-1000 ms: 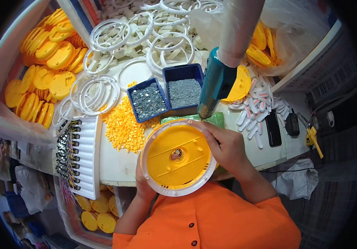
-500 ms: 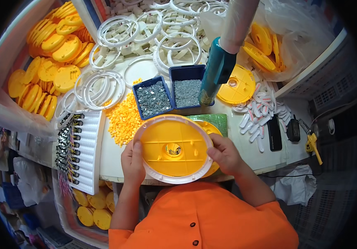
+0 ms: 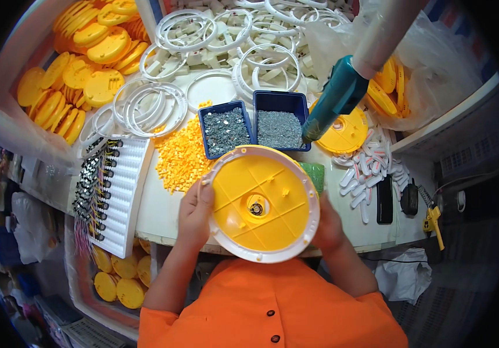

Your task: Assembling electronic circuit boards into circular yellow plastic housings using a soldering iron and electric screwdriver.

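Note:
A round yellow plastic cover [image 3: 243,188] with a white ring [image 3: 243,254] around its edge is held up in front of me. Its inner side shows ribs and a central hole with a small metal part [image 3: 256,207] in it. My left hand [image 3: 196,216] grips the left rim, thumb on the ring and fingers behind. At the right rim, my right hand [image 3: 329,227] is closed on the edge, its fingers partly hidden. Beyond the cover hangs a teal electric screwdriver [image 3: 337,93], its tip by a blue bin [image 3: 281,100] of small screws. A green mat [image 3: 315,174] shows behind the cover.
A second blue bin [image 3: 203,132] holds screws beside loose yellow pieces [image 3: 177,165]. White rings [image 3: 150,110] and yellow covers [image 3: 107,87] are piled at the back and left. On the right lie white parts [image 3: 365,174], a black phone [image 3: 384,200] and a white foam tray [image 3: 124,197] at left.
The held cover has turned and tilted up, its ribs now slanting. My right hand has slid lower around its right edge. The head view has shifted slightly.

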A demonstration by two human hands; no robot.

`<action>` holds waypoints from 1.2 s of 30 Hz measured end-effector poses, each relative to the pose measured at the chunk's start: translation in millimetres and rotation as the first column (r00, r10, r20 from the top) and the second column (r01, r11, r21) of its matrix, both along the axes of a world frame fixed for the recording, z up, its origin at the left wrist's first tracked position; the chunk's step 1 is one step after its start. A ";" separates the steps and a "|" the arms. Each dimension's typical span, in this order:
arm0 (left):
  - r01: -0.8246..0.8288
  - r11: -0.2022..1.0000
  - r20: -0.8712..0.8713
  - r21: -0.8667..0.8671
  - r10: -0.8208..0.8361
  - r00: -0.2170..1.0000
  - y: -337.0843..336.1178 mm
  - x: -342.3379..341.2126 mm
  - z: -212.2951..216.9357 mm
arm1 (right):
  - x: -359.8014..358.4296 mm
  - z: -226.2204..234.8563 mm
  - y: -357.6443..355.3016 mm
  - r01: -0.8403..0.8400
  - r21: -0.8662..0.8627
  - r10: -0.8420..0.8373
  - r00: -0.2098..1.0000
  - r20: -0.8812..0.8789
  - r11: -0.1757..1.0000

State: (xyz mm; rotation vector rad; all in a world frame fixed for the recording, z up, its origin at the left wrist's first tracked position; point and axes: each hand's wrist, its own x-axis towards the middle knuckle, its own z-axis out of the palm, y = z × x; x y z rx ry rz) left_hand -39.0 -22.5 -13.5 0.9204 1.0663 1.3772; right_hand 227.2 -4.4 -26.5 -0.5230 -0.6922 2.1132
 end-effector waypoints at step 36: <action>0.143 0.980 -0.505 -0.142 -0.195 0.840 -1.6 5.2 -49.3 | -16.3 28.7 21.9 -0.715 0.658 -0.731 0.315 0.605 0.237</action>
